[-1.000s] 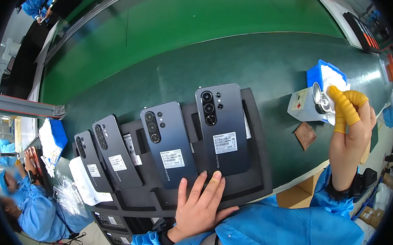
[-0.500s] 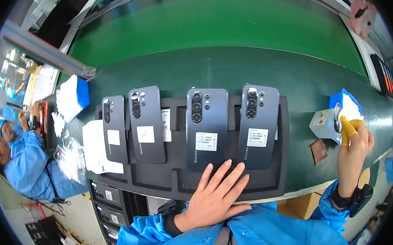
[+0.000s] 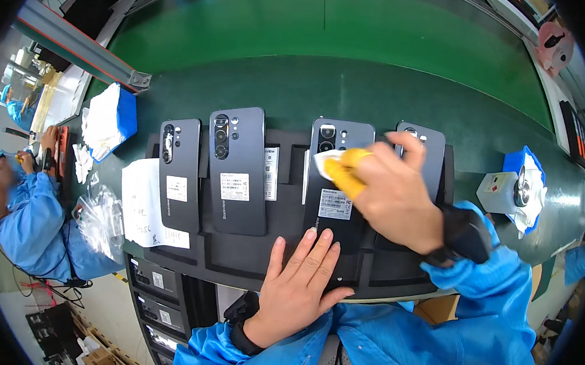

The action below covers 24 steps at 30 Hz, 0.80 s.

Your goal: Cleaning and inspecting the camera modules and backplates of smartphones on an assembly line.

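Four dark grey phones lie back up in a row on a black foam tray (image 3: 233,258). My right hand (image 3: 393,196), with yellow finger cots, pinches a folded white wipe (image 3: 324,160) against the back of the third phone (image 3: 343,230), just below its cameras. My left hand (image 3: 298,295) lies flat, fingers spread, with its fingertips at that phone's lower edge. My right hand and forearm partly cover the rightmost phone (image 3: 431,172). The second phone (image 3: 245,165) and the leftmost phone (image 3: 184,158) are uncovered, each with a white label.
At the right stand a white bottle (image 3: 495,191) and a blue box (image 3: 514,161) of white wipes. Another blue box (image 3: 128,113) is at the left, near a written paper sheet (image 3: 143,199) and clear plastic bags (image 3: 100,220). A co-worker (image 3: 32,218) sits at far left.
My right hand has come from the bottle at the right onto the third phone with the wipe. My left hand stays flat by that phone. The view has shifted slightly.
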{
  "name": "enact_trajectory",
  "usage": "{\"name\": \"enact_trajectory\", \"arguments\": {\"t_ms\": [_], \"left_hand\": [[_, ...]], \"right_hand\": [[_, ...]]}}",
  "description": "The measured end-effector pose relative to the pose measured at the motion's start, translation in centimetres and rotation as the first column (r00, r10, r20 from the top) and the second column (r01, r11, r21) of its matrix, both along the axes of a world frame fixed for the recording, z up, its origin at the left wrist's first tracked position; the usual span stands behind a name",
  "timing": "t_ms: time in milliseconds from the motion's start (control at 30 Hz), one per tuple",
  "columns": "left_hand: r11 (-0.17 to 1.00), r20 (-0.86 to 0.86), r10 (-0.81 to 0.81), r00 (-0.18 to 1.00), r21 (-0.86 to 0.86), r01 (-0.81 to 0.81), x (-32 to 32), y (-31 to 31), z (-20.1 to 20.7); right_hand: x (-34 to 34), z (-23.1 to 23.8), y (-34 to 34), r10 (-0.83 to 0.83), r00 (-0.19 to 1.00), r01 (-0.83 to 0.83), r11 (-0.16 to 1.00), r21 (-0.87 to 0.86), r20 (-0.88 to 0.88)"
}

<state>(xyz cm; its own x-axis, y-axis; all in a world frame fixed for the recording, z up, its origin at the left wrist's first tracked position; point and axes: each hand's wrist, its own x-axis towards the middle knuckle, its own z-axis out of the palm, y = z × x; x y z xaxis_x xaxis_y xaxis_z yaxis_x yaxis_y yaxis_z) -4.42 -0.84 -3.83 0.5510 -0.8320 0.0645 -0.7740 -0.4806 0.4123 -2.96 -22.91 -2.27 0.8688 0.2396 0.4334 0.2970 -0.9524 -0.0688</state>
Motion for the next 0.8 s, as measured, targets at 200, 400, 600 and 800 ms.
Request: {"name": "enact_trajectory", "arguments": {"t_ms": [200, 400, 600, 800], "left_hand": [[1.000, 0.016, 0.004, 1.000, 0.011, -0.004, 0.3, 0.1, -0.3], [1.000, -0.001, 0.006, 1.000, 0.011, -0.006, 0.2, 0.1, -0.3], [1.000, -0.007, 0.011, 1.000, 0.027, -0.010, 0.2, 0.0, -0.2], [0.998, -0.014, 0.041, 0.999, 0.045, -0.041, 0.2, -0.1, 0.1]], "right_hand": [[3.3, -1.3, -1.3, -0.082, 0.975, 0.114, 0.983, -0.146, 0.206], [1.1, -1.1, 0.2, 0.097, 0.995, -0.095, 0.988, -0.122, 0.011], [4.5, -0.4, -1.9, -0.117, 0.972, 0.143, 0.983, -0.116, 0.204], [2.4, -0.5, 0.2, -0.029, 0.999, 0.034, 0.989, 0.144, -0.038]]}}
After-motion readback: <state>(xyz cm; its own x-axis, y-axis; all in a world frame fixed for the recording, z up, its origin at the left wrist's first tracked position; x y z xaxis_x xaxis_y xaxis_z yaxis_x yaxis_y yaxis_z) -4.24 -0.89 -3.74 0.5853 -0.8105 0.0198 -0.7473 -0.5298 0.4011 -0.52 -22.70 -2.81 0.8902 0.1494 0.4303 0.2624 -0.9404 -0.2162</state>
